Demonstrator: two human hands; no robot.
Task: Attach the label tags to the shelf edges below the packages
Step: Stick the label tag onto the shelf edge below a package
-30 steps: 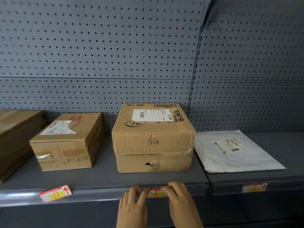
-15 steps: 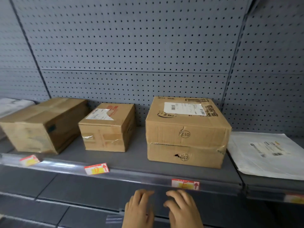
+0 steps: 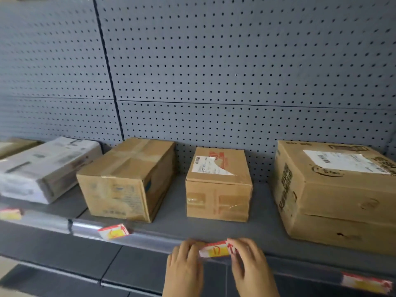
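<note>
Label tag (image 3: 216, 249) number whatever is sitting right on the shelf edge (image 3: 150, 241), straight below the small taped box (image 3: 218, 185), and both hands are on it: left hand (image 3: 185, 269) has its fingertips curled onto the left end, right hand (image 3: 249, 264) is pinching or pressing the right end, fingers bent down over the top corner. Can't honestly tell if it's a proper pinch or just pushing it flat, it's a bit blurry. The tag looks like thin card or paper, white with a yellow patch and red arrow, so I'd guess basically weightless and bendy, the sort of thing that creases if you squeeze the middle. Best bet is holding it by the two short ends like this and pressing along the top strip so it seats in the clear rail, not on the printed face. The one under the long brown box (image 3: 128, 181) is sitting crooked (image 3: 113, 232), so these clearly slip or pop out easily if not pushed home. Another is already up under the big box (image 3: 334, 189) on the right (image 3: 366, 284), and one on the far left (image 3: 9, 214).
</note>
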